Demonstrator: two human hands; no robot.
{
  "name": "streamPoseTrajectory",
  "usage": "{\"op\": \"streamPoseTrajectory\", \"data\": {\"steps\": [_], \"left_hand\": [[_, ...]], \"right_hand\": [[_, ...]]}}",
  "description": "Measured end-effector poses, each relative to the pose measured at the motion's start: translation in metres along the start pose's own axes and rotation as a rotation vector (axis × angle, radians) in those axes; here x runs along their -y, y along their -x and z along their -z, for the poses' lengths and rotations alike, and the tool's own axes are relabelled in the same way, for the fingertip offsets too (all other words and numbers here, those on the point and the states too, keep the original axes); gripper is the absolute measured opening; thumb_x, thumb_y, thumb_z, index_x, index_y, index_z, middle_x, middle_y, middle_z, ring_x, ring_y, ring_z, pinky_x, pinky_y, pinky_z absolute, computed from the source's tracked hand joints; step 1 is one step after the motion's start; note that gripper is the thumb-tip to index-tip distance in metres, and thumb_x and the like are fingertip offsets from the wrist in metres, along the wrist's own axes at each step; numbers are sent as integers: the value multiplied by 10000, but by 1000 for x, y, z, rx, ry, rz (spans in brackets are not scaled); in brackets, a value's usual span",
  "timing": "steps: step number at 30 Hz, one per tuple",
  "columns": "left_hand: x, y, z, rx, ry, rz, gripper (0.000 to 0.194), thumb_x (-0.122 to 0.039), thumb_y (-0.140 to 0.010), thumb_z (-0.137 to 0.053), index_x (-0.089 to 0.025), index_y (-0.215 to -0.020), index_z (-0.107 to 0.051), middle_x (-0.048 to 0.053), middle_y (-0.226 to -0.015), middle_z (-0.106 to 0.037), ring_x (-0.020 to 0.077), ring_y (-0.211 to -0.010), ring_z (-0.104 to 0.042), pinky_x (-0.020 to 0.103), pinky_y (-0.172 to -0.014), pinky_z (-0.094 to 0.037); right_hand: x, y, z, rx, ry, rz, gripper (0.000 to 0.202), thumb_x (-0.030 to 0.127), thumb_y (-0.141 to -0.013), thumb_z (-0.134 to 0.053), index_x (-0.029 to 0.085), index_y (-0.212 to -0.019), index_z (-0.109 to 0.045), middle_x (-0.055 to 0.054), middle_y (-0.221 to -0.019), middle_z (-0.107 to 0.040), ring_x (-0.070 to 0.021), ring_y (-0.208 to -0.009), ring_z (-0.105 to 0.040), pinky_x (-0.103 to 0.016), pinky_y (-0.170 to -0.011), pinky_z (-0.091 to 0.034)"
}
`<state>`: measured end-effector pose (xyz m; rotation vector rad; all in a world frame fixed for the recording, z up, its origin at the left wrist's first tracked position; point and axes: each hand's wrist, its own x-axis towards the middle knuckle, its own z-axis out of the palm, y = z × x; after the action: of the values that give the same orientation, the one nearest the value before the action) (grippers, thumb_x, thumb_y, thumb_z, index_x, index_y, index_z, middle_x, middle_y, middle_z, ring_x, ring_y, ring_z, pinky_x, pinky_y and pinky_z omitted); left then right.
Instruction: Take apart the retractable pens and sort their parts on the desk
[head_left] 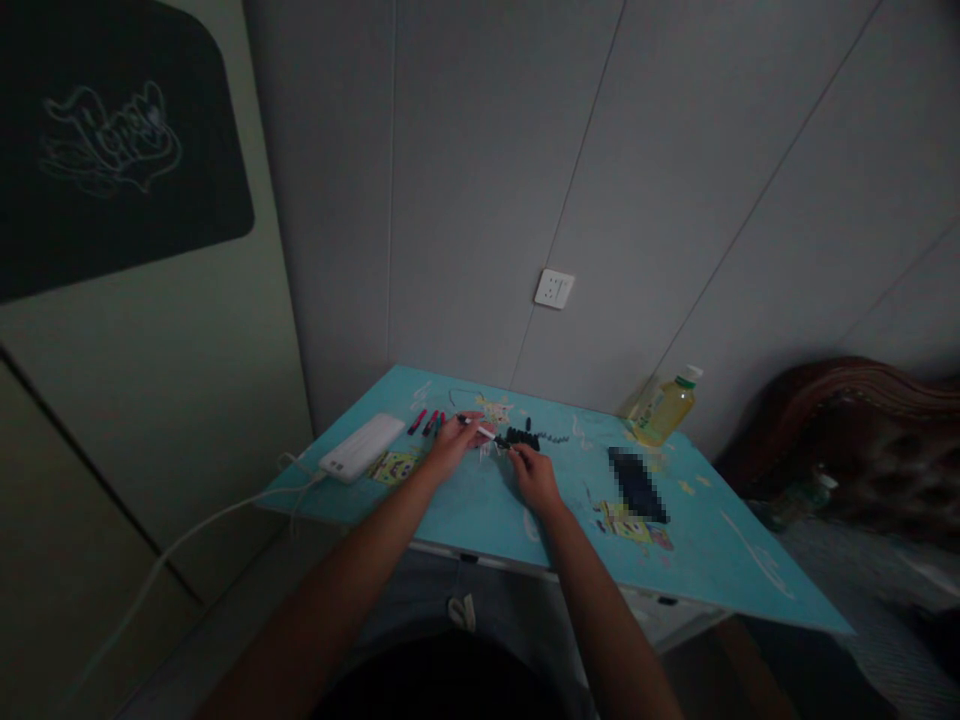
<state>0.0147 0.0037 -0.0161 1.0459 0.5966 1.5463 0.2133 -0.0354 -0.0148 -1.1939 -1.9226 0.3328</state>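
Holding a slim white-and-black pen-shaped stick (486, 432), the left hand (452, 447) has its fingers curled round the barrel, just left of the pile of short black pieces (523, 438), which serves as landmark. Right hand (535, 478), at the near side of the pile: narrow, thumb and fingertips pinched on a small dark end piece (504, 443) that lines up with the stick. Cannot tell whether the two parts are joined or only touching.

Technique, judged: barrel firm in the left hand, light pinch on the right, both parts on one axis. Any push, pull or twist should run along that axis; a sideways load could make the smooth barrel slip or knock the pile. Low wrists near the bench (705, 530) should help steadiness.

Materials: barrel looks like smooth, rigid plastic, narrow and cylindrical. Pile pieces look short, matt and apt to roll. A loose row of small dark marks or pieces (553, 438) lies right of the pile; too small to identify. Well left of it, short pink-and-dark tubes (430, 423), then a white rounded rectangular block (364, 447) with a pale flexible cable. Well right, a clear bottle of yellow liquid (664, 410), smooth-walled, white-capped.
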Motion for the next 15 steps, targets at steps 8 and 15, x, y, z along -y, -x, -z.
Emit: {"op": "streamPoseTrajectory", "data": {"steps": [8, 15], "left_hand": [[-2, 2, 1, 72, 84, 48, 431, -445, -747, -777, -167, -1004, -570, 121, -998, -735, 259, -981, -705, 426, -897, -536], [6, -3, 2, 11, 37, 16, 415, -463, -745, -769, -171, -975, -584, 108, -973, -741, 238, -908, -719, 397, -856, -551]], "right_hand": [[3, 2, 0, 107, -41, 57, 448, 473, -976, -382, 192, -769, -663, -8, -607, -566, -163, -587, -526, -255, -600, -380], [-2, 1, -4, 92, -23, 54, 396, 475, -974, -408, 190, -952, -683, -24, -715, -636, -168, -639, -570, -256, -636, -403]]}}
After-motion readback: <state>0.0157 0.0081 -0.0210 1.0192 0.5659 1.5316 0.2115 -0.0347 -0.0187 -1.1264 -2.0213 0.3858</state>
